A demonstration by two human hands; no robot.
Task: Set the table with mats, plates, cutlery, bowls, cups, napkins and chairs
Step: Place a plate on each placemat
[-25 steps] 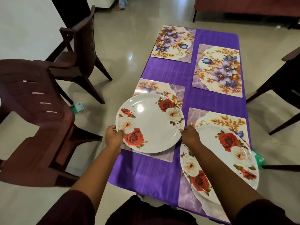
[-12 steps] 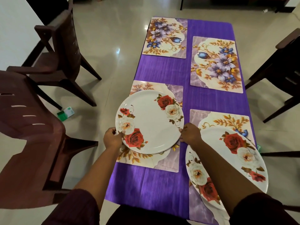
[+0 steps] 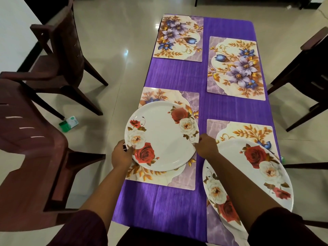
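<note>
A white plate with red and white roses is held over the near left floral mat. My left hand grips its near left rim and my right hand pinches its right rim. A second rose plate lies on the near right mat, partly hidden by my right forearm. Two more floral mats, far left and far right, lie bare on the purple tablecloth.
Two brown chairs stand off the table's left side, one near and one farther. A dark chair stands on the right. A small green and white packet lies on the floor by the left chairs.
The plate in both hands has stayed over the near left mat, with more of the mat's near edge now showing below it. The camera view has shifted slightly.
</note>
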